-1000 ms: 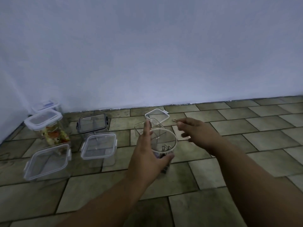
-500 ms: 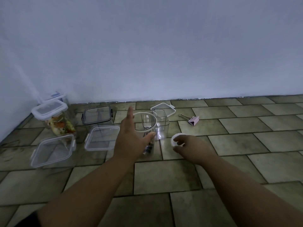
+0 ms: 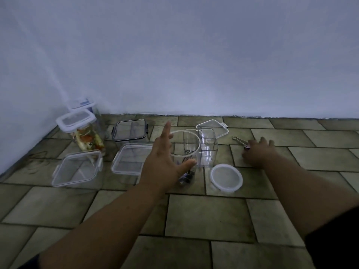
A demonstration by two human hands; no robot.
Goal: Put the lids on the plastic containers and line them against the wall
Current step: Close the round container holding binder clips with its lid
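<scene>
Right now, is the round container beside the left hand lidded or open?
Open. The round container has a bare rim, and the round lid lies flat on the floor tiles to its right, apart from it.

Right hand [image 3: 258, 152] moved off round lid [image 3: 226, 177], now over binder clip [image 3: 240, 141]

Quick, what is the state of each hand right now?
Left hand: open, fingers straight, thumb against the round container.
Right hand: over the binder clip; whether it grips it cannot be told.
</scene>
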